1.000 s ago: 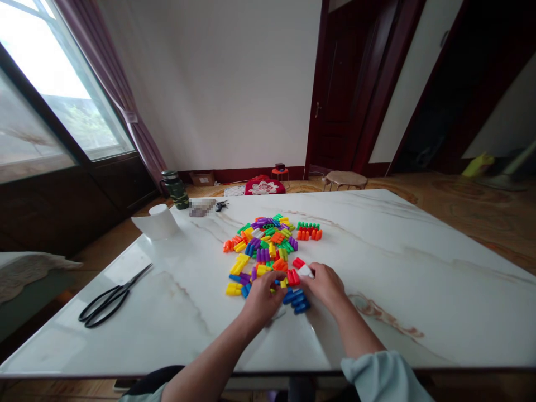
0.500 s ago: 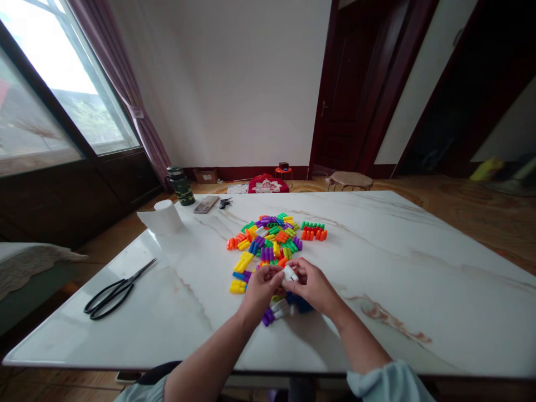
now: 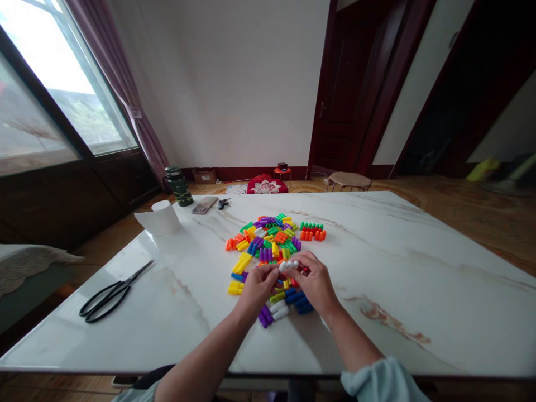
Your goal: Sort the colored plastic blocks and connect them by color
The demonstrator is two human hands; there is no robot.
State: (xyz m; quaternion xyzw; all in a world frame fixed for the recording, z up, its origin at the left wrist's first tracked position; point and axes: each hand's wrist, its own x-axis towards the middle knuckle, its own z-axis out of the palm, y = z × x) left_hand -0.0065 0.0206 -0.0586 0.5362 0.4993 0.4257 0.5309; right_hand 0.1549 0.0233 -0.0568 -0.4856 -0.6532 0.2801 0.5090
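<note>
A white plastic building block (image 3: pixel 288 266) with rounded knobs is pinched between my two hands above the near part of a colourful block pile (image 3: pixel 274 234). My left hand (image 3: pixel 260 286) grips its left side with thumb and fingers. Closed round its right end is my right hand (image 3: pixel 314 279), with a bit of red showing at the fingers; whether that red piece is held I cannot tell. Under and between the hands lie blue blocks (image 3: pixel 302 301), white blocks (image 3: pixel 279 310) and purple blocks (image 3: pixel 265 316).
Right of the pile stands a joined green, red and orange block group (image 3: pixel 313 231). Black-handled scissors (image 3: pixel 116 291) lie at left. Farther back are a paper roll (image 3: pixel 164 216), a camouflage flask (image 3: pixel 179 187), a phone (image 3: pixel 205 205) and keys (image 3: pixel 223 204) on the marble table (image 3: pixel 397 251).
The white block has turned in my fingers, so its row of knobs now shows. Both hands have shifted slightly, uncovering blue and white blocks beneath them.
</note>
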